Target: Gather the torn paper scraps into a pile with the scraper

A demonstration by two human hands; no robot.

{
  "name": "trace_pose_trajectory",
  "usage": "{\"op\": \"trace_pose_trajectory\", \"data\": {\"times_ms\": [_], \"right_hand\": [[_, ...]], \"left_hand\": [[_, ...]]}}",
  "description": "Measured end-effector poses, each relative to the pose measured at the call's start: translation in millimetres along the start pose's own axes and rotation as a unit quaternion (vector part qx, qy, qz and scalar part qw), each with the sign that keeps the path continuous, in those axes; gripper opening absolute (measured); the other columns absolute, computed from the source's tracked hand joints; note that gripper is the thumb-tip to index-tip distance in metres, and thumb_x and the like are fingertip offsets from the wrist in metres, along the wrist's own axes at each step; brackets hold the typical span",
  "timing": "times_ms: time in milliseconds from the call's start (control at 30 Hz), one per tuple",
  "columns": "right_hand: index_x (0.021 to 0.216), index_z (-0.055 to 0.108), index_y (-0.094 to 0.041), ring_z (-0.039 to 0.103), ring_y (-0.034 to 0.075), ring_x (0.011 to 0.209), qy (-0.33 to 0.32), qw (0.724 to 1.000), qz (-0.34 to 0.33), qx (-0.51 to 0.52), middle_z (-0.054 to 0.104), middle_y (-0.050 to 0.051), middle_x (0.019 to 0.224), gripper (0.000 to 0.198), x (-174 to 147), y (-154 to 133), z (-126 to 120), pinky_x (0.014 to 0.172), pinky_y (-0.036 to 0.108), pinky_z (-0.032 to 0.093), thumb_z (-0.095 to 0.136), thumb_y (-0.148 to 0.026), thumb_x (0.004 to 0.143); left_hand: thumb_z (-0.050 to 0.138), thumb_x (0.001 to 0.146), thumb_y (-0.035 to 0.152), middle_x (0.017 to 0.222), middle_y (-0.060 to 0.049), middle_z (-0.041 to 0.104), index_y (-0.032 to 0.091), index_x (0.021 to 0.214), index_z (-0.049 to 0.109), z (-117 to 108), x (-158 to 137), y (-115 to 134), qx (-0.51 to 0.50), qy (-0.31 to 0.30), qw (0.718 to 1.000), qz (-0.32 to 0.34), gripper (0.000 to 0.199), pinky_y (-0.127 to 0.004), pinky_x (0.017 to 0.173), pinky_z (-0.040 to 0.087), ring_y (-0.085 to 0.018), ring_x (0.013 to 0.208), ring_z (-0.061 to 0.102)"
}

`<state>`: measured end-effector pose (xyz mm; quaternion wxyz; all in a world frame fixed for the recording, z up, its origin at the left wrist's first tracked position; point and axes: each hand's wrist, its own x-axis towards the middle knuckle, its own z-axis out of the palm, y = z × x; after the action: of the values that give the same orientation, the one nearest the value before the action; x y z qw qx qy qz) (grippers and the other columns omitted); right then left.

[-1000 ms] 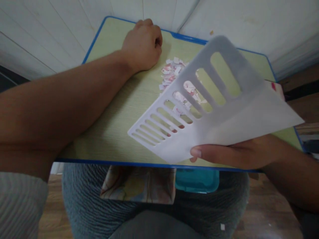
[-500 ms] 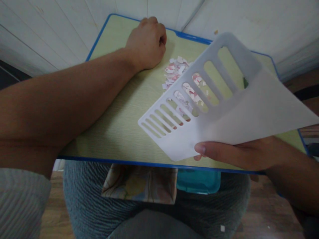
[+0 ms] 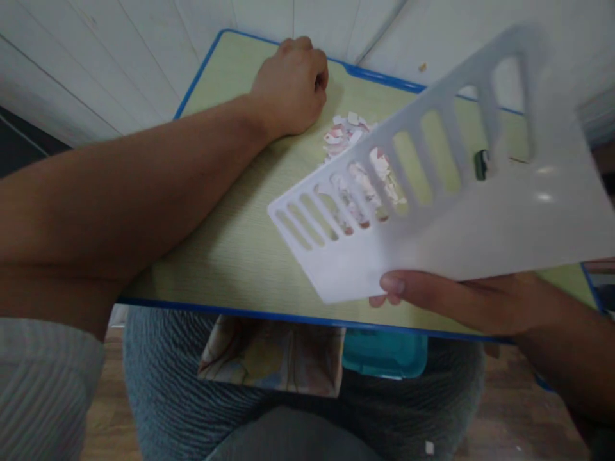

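My right hand [image 3: 446, 298] grips a white slotted plastic panel [image 3: 461, 237] by its lower edge, thumb on top and fingertips showing beneath. The panel is tilted above the table, with a row of slots that grow longer toward the far right. Through the slots and beyond its edge, a heap of torn paper scraps [image 3: 346, 133], white and pinkish, shows on the table. My left hand [image 3: 293, 86] rests as a loose fist near the back edge, left of the scraps. Its fingers curl under, and nothing shows in them.
The pale green table [image 3: 230, 256] has a blue rim and stands against a white plank wall [image 3: 168, 32]. Below its front edge, a patterned paper bag [image 3: 269, 358] and a teal plastic container [image 3: 384, 352] sit on my lap. A small dark object [image 3: 481, 165] shows through one slot.
The right hand has turned the panel, raising its far right end toward the wall and flattening its slant. The left fist has stayed in place on the table.
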<state>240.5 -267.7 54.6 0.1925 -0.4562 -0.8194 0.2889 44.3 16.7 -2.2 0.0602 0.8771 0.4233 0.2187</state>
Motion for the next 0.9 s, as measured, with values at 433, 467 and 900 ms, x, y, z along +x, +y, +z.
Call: {"op": "trace_pose_trajectory", "data": {"times_ms": [433, 467, 900], "right_hand": [[0.093, 0.088, -0.035, 0.089, 0.037, 0.107, 0.113, 0.987, 0.102, -0.054, 0.092, 0.0, 0.1, 0.025, -5, 12, 10, 0.114, 0.058, 0.068, 0.075, -0.047, 0.112], [0.089, 0.087, -0.035, 0.089, 0.037, 0.106, 0.112, 0.987, 0.105, -0.056, 0.091, -0.001, 0.098, 0.029, -5, 12, 9, 0.115, 0.059, 0.067, 0.074, -0.047, 0.113], [0.089, 0.085, -0.034, 0.083, 0.036, 0.09, 0.071, 0.991, 0.08, -0.08, 0.085, 0.005, 0.086, 0.027, -9, 7, 13, 0.098, 0.053, 0.073, 0.083, -0.056, 0.104]], "left_hand": [[0.06, 0.11, 0.01, 0.148, -0.019, 0.076, 0.015, 0.133, 0.087, 7, 1, -1, 0.036, 0.02, 0.999, 0.002, 0.036, -0.055, 0.118, 0.058, -0.04, 0.147, 0.066], [0.061, 0.11, 0.01, 0.149, -0.019, 0.076, 0.015, 0.133, 0.087, 7, 0, 0, 0.038, 0.019, 0.999, 0.001, 0.035, -0.055, 0.117, 0.058, -0.04, 0.147, 0.066], [0.06, 0.109, 0.01, 0.15, -0.018, 0.075, 0.015, 0.135, 0.086, 2, -3, 4, 0.044, 0.006, 0.999, -0.002, 0.037, -0.054, 0.119, 0.057, -0.039, 0.148, 0.066]]}}
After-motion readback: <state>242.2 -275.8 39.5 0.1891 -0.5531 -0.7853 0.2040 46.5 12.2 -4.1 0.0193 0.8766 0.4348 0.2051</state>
